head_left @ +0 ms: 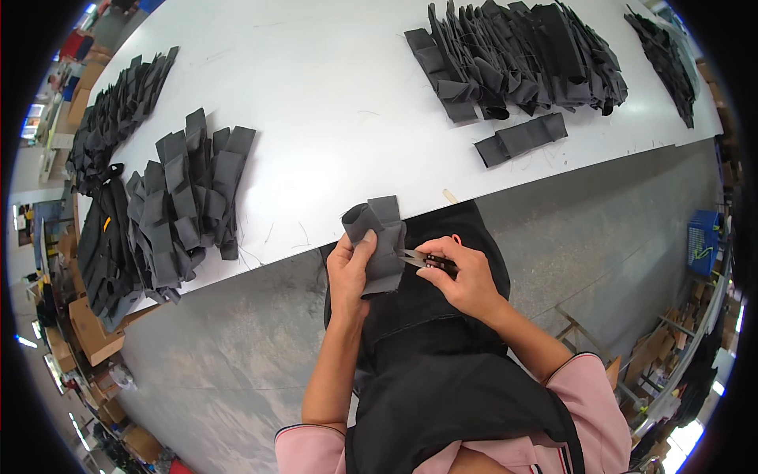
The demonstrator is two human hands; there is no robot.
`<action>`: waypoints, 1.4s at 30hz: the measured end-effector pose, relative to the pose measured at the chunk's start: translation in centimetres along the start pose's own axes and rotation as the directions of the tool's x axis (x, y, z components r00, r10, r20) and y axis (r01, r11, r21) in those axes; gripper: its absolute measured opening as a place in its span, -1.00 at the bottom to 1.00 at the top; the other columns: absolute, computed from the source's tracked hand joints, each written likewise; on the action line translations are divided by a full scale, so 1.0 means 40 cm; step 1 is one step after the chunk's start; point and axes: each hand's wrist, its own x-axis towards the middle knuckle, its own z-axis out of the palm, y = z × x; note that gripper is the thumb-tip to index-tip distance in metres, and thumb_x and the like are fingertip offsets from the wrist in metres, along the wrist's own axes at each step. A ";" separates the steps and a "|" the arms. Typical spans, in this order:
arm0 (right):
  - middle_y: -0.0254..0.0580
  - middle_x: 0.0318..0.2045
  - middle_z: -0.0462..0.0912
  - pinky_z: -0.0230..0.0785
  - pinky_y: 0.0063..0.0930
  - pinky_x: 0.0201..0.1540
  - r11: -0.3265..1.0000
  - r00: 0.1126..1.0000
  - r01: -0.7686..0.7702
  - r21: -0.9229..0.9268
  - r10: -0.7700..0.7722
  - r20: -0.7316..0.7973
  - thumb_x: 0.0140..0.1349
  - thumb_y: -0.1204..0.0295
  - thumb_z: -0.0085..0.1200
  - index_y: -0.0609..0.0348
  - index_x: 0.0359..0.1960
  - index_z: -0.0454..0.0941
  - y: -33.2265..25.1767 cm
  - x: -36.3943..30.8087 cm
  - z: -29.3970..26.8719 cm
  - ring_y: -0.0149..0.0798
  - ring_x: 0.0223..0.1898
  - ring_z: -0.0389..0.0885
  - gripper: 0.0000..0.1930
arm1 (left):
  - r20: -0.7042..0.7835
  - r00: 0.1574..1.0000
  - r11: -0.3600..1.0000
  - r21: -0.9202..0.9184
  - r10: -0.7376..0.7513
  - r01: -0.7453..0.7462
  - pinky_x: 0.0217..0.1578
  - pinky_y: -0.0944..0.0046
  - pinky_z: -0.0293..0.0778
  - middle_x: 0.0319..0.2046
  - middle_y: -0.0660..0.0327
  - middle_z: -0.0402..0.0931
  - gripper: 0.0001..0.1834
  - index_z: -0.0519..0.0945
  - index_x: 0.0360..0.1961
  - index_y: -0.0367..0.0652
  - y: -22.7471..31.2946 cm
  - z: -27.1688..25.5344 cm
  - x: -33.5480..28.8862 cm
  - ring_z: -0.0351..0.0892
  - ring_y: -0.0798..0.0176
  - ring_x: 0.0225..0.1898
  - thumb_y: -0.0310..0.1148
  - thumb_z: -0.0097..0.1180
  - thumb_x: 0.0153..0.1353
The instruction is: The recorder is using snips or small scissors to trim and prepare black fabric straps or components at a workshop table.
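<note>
Cloth (385,254) | left fingers (365,245) pinch it | right fingers (444,246) hold snips (430,261) | orange mark (107,224) on bundle (101,257)

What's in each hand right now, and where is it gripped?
Left hand: the grey fabric piece, pinched at its left side, thumb on top. Right hand: the snips, held by the dark handles, blades toward the fabric.

Cloth (385,251) is grey, table (316,103) white — snips' handles (440,263) seemingly black.
</note>
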 end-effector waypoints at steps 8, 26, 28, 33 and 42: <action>-0.28 -0.55 0.55 0.30 -0.47 -0.49 0.873 0.936 0.326 -0.363 -0.352 -0.006 -0.05 0.48 0.26 0.14 -0.26 0.59 -0.013 0.028 -0.008 -0.29 -0.57 0.49 -0.74 | 0.016 0.999 0.997 0.063 0.045 -0.046 -0.32 0.47 0.38 -0.33 0.33 0.57 -0.78 0.56 -0.13 -0.25 -0.003 0.003 -0.004 0.48 0.53 -0.35 -0.38 0.11 0.24; -0.27 -0.52 0.53 0.26 -0.41 -0.49 0.767 0.884 0.440 -0.467 -0.462 0.074 -0.09 0.49 0.25 0.14 -0.25 0.55 -0.053 0.019 -0.022 -0.22 -0.55 0.47 -0.71 | 0.034 0.999 0.995 0.096 0.031 -0.034 -0.37 0.52 0.37 -0.39 0.31 0.60 -0.81 0.59 -0.21 -0.30 0.015 0.008 -0.008 0.47 0.57 -0.42 -0.42 0.16 0.19; -0.28 -0.50 0.53 0.27 -0.42 -0.47 0.737 0.879 0.462 -0.492 -0.453 0.146 -0.09 0.50 0.25 0.14 -0.25 0.53 -0.046 0.024 -0.024 -0.22 -0.53 0.49 -0.70 | 0.051 0.998 0.991 0.129 0.030 -0.036 -0.38 0.54 0.35 -0.41 0.32 0.60 -0.81 0.59 -0.21 -0.30 0.009 0.007 -0.004 0.47 0.58 -0.43 -0.42 0.17 0.19; -0.28 -0.46 0.52 0.31 -0.43 -0.42 0.650 0.842 0.535 -0.539 -0.465 0.276 -0.11 0.51 0.24 0.13 -0.26 0.48 -0.039 0.026 -0.028 -0.24 -0.48 0.52 -0.68 | 0.040 0.999 0.992 0.127 0.021 -0.026 -0.39 0.55 0.35 -0.43 0.32 0.60 -0.81 0.60 -0.21 -0.31 0.011 0.010 -0.007 0.47 0.58 -0.44 -0.42 0.17 0.19; -0.18 -0.47 0.57 0.36 -0.55 -0.46 0.563 0.854 -0.479 0.673 0.121 0.506 0.08 0.55 0.16 0.23 -0.27 0.44 -0.005 0.043 -0.034 -0.42 -0.52 0.54 -0.80 | 0.075 0.997 0.996 0.094 -0.014 0.007 -0.36 0.54 0.37 -0.40 0.31 0.60 -0.82 0.59 -0.21 -0.30 0.012 0.008 -0.011 0.47 0.58 -0.42 -0.43 0.17 0.19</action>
